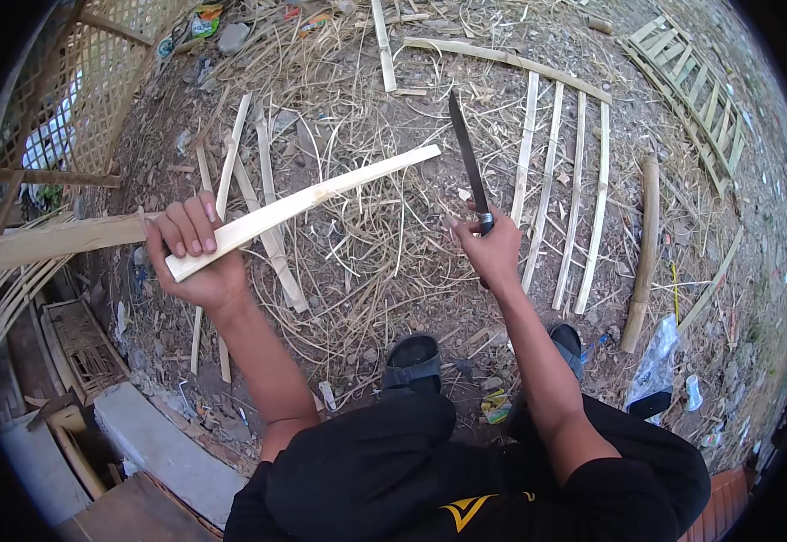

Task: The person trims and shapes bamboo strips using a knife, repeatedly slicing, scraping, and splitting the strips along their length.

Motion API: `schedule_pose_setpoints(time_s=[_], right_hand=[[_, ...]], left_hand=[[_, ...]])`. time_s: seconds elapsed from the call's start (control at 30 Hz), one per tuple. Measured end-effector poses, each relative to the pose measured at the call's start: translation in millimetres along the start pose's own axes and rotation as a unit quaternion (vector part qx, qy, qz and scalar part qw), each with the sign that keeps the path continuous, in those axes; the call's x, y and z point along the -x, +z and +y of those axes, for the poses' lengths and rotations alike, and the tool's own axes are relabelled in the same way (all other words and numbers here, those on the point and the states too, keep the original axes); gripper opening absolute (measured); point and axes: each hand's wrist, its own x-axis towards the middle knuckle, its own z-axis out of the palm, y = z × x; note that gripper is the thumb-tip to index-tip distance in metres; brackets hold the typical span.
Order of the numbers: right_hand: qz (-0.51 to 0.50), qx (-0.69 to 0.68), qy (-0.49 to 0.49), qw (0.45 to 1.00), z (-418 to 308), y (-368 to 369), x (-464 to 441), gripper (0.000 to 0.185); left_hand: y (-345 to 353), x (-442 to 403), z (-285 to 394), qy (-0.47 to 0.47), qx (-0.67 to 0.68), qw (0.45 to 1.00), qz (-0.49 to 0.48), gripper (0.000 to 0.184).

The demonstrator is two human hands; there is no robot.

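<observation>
My left hand (196, 257) is closed around the near end of a pale bamboo strip (312, 196), which slants up to the right across the middle of the view. The strip's far end points toward the knife. In my right hand (493, 244) is a knife (468, 149) with a long dark blade, its tip pointing up and away from me. Blade and strip are apart. My right fingers wrap the handle and hide most of it. A wide bamboo plank (68, 242) runs in from the left edge and ends beside my left hand.
Several bamboo slats (581, 181) lie on the right under a curved bamboo piece (511, 59). Beyond stands a slatted bamboo frame (696, 99); nearer lies a bamboo pole (643, 253). Shavings (366, 262) cover the ground. A concrete block (167, 447) is at lower left, a plastic bag (655, 361) at right.
</observation>
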Motion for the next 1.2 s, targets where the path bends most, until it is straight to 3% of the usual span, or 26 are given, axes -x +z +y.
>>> schedule_pose_setpoints(time_s=[0.07, 0.13, 0.23, 0.43, 0.47, 0.57, 0.67, 0.7, 0.8, 0.87, 0.9, 1.0, 1.03, 1.07, 1.13, 1.17, 1.2], right_hand=[[-0.069, -0.125, 0.191, 0.971, -6.0, -1.1, -4.4, 0.038], [-0.093, -0.191, 0.201, 0.956, -5.5, 11.2, -5.5, 0.043], [-0.139, -0.389, 0.283, 0.866, -28.1, 33.6, -0.3, 0.043], [-0.142, -0.502, 0.359, 0.774, -59.3, 85.7, 5.4, 0.034], [-0.143, -0.504, 0.359, 0.772, -59.4, 88.7, 5.9, 0.034], [-0.119, -0.487, 0.3, 0.812, -58.0, 88.9, 3.9, 0.028], [-0.111, -0.438, 0.243, 0.858, -59.8, 67.1, 0.0, 0.028], [-0.115, -0.42, 0.23, 0.87, -58.4, 62.6, -2.0, 0.029], [-0.105, -0.404, 0.191, 0.888, -59.9, 48.7, -2.1, 0.03], [-0.106, -0.386, 0.181, 0.898, -52.4, 42.5, -1.4, 0.032], [-0.118, -0.371, 0.166, 0.906, -53.9, 38.4, 0.8, 0.032], [-0.137, -0.334, 0.142, 0.922, -43.4, 41.1, 7.0, 0.032], [-0.137, -0.299, 0.126, 0.936, -42.9, 42.8, 11.3, 0.032], [-0.139, -0.264, 0.111, 0.948, -41.8, 45.3, 17.2, 0.031], [-0.12, -0.263, 0.088, 0.953, -44.2, 49.4, 26.4, 0.033], [-0.125, -0.226, 0.069, 0.964, -45.3, 48.6, 29.4, 0.034], [-0.131, -0.188, 0.048, 0.972, -47.4, 47.7, 30.6, 0.036]], left_hand=[[-15.2, 15.9, 8.6, -0.029, 0.023, 0.999, -0.027, 0.042], [-22.6, 29.0, 12.4, -0.089, 0.114, 0.989, -0.023, 0.041], [-25.4, 48.1, 14.4, -0.096, 0.133, 0.986, 0.008, 0.042], [-27.4, 87.8, 21.9, -0.108, 0.107, 0.987, 0.059, 0.044], [-39.5, 95.3, 23.4, -0.126, 0.11, 0.986, 0.007, 0.039], [-68.5, 111.1, 32.7, -0.189, -0.055, 0.978, -0.064, 0.024], [-79.6, 111.6, 58.3, -0.386, -0.246, 0.871, -0.18, 0.063], [-90.7, 110.9, 55.8, -0.448, -0.238, 0.831, -0.228, 0.08], [-104.2, 126.8, 26.5, -0.538, -0.173, 0.754, -0.336, 0.081], [-96.2, 132.9, 9.7, -0.596, -0.139, 0.724, -0.319, 0.081], [-88.0, 137.5, -1.1, -0.596, -0.151, 0.734, -0.288, 0.068], [-79.2, 154.1, -36.2, -0.571, -0.24, 0.748, -0.239, 0.054], [-69.7, 163.8, -46.5, -0.518, -0.278, 0.784, -0.197, 0.039], [-63.7, 167.4, -49.4, -0.519, -0.276, 0.785, -0.194, 0.039], [-45.9, 164.4, -51.0, -0.566, -0.353, 0.735, -0.123, 0.03], [-54.0, 180.7, -63.2, -0.466, -0.382, 0.789, -0.119, 0.021], [-57.4, 183.6, -64.6, -0.464, -0.381, 0.792, -0.115, 0.021]])
